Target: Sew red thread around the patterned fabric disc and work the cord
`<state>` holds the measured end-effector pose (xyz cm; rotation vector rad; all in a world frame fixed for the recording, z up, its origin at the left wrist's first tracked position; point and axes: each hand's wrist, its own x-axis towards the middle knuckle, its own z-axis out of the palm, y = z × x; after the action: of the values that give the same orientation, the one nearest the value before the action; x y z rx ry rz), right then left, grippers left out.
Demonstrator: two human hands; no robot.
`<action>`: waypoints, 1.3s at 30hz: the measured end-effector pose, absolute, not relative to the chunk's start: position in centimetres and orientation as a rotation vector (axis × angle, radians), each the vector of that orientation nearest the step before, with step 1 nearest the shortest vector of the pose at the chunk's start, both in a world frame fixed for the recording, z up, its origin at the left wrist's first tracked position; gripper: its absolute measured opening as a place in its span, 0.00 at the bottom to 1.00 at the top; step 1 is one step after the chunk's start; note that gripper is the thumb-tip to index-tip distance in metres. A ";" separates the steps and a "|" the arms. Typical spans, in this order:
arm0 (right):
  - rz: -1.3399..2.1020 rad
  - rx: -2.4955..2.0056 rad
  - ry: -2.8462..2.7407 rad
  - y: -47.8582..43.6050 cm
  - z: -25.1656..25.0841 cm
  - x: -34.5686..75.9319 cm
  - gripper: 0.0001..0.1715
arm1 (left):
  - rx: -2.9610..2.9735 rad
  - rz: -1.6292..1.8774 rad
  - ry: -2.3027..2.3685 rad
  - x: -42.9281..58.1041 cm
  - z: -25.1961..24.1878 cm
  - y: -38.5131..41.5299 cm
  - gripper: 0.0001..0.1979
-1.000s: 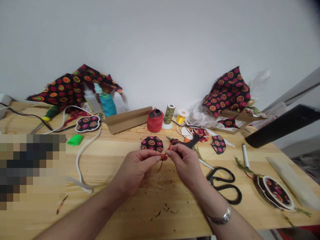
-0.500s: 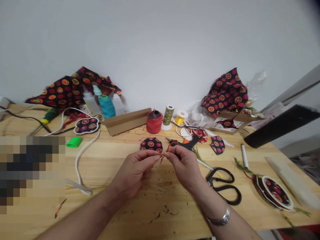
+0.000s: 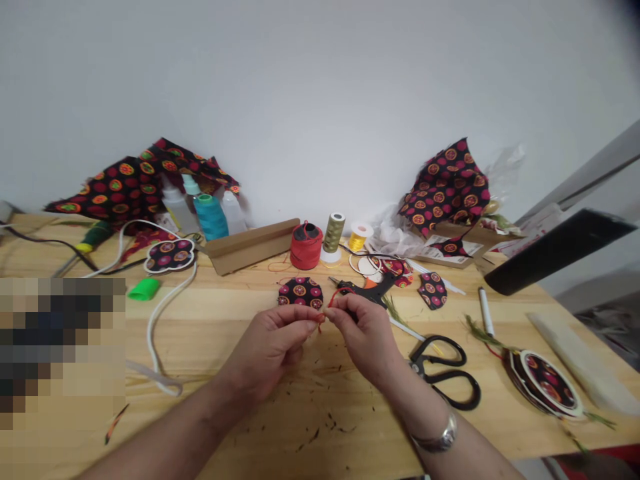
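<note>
My left hand pinches a thin red cord between thumb and forefinger, over the middle of the wooden table. Close against it, my right hand grips the same cord between its fingertips, and a loop of it rises above that hand. Just beyond the fingers lies a round patterned fabric piece, its lower edge partly covered by my left hand. Black-handled scissors rest beside my right forearm, their blades mostly hidden. A black glue gun lies behind my right hand.
Behind stand a red cord spool, an olive thread cone and a yellow spool. A cardboard strip and a teal thread cone are further left. At right are a fabric-covered round ornament and a black tube.
Both hands stay together on the red cord, with the fingertips shifting slightly. The whole view has moved a little.
</note>
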<state>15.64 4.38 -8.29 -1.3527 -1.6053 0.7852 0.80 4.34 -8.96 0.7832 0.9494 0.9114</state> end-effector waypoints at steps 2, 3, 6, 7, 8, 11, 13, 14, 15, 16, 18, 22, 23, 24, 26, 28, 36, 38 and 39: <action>0.799 -1.354 -1.597 4.3 -8.3 15.6 0.10 | 0.811 0.905 0.953 0.8 -9.0 4.4 0.03; 0.804 -1.352 -1.595 4.3 -8.4 15.6 0.09 | 0.822 0.903 0.955 0.8 -9.0 4.4 0.03; 0.806 -1.345 -1.599 4.3 -8.4 15.6 0.10 | 0.846 0.900 0.957 0.8 -9.0 4.2 0.02; 0.804 -1.344 -1.602 4.3 -8.4 15.6 0.10 | 0.859 0.896 0.961 0.8 -9.0 4.2 0.02; 0.804 -1.343 -1.604 4.3 -8.4 15.6 0.10 | 0.878 0.890 0.967 0.8 -9.0 4.1 0.02; 0.808 -1.340 -1.596 4.4 -8.3 15.7 0.10 | 0.993 0.858 0.997 0.8 -8.7 3.9 0.03; 0.826 -1.346 -1.575 4.4 -8.3 15.8 0.09 | 1.122 0.844 1.039 0.8 -8.5 3.8 0.05; 0.840 -1.352 -1.563 4.5 -8.3 15.9 0.09 | 1.197 0.838 1.071 0.8 -8.4 3.8 0.05; 0.859 -1.357 -1.553 4.5 -8.3 15.9 0.09 | 1.278 0.835 1.109 0.8 -8.3 3.7 0.06; 0.880 -1.360 -1.543 4.5 -8.3 15.9 0.09 | 1.359 0.837 1.144 0.9 -8.2 3.7 0.07; 0.915 -1.360 -1.523 4.5 -8.4 15.9 0.08 | 1.511 0.850 1.180 1.0 -8.3 3.6 0.09; 0.930 -1.354 -1.495 4.6 -8.4 15.8 0.08 | 1.703 0.864 1.140 1.0 -8.7 3.4 0.12; 0.927 -1.353 -1.494 4.5 -8.4 15.8 0.08 | 1.723 0.864 1.136 1.0 -8.8 3.4 0.12; 0.927 -1.353 -1.493 4.5 -8.4 15.7 0.08 | 1.734 0.870 1.137 0.9 -8.8 3.4 0.11; 0.931 -1.345 -1.495 4.5 -8.4 15.7 0.08 | 1.742 0.895 1.144 0.7 -8.8 3.4 0.11; 0.937 -1.337 -1.497 4.4 -8.4 15.7 0.09 | 1.761 0.923 1.150 0.6 -8.7 3.3 0.10; 1.072 -1.363 -1.427 4.6 -8.2 15.6 0.11 | 2.225 1.025 1.058 0.5 -9.4 3.3 0.12; 1.113 -1.359 -1.407 4.6 -8.2 15.6 0.11 | 2.345 1.043 1.059 0.5 -9.8 3.3 0.12; 1.134 -1.359 -1.397 4.6 -8.2 15.6 0.11 | 2.392 1.045 1.060 0.4 -10.0 3.3 0.12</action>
<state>15.64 4.63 -8.24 -1.3592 -1.3975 1.1336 0.44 3.26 -9.98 2.3924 1.0603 1.0450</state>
